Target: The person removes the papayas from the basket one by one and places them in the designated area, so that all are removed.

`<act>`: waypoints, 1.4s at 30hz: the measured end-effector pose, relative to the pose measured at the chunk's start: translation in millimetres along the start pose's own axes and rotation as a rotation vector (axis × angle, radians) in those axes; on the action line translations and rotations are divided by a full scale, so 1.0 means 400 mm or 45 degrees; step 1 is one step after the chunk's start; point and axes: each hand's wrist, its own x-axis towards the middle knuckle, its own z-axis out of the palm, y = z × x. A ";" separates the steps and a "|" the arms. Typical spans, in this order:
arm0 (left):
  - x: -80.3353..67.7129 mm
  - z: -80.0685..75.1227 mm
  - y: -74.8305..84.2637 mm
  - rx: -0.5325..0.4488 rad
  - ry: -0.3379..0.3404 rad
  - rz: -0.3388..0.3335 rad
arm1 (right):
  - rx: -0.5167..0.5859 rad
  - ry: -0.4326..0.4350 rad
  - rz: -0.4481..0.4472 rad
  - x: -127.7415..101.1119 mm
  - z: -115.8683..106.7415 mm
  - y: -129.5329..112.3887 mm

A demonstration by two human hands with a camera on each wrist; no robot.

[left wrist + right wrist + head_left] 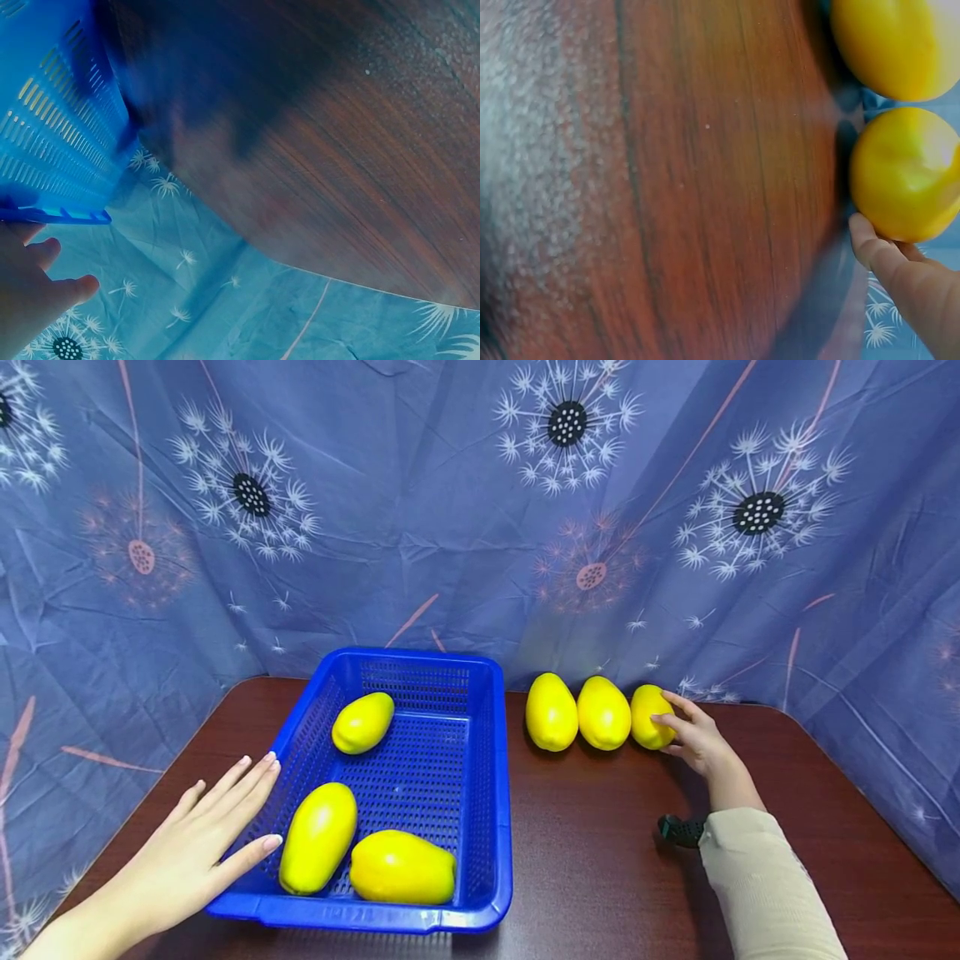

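At the back right, my right hand (701, 739) holds the rightmost yellow mango (649, 717), fingers at its right side and thumb across its front. In the right wrist view, the fingertips (861, 229) lie against the underside of that mango (904, 172). Two more mangoes, a middle one (603, 713) and a left one (552, 712), stand in a row beside it. Over the left rim of the blue plastic basket (507, 827), my left hand (202, 839) is spread with straight fingers, holding nothing.
Inside the basket lie three mangoes: one at the back (363, 723), one front left (318, 837) and one along the front (402, 867). A dark brown wooden table (592, 852) carries everything. Behind it hangs a blue dandelion-print cloth (420, 485). A black band (681, 831) shows at my right sleeve.
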 end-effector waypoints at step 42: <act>0.003 -0.003 0.003 0.008 0.002 0.007 | 0.134 -0.043 -0.240 -0.074 -0.023 -0.172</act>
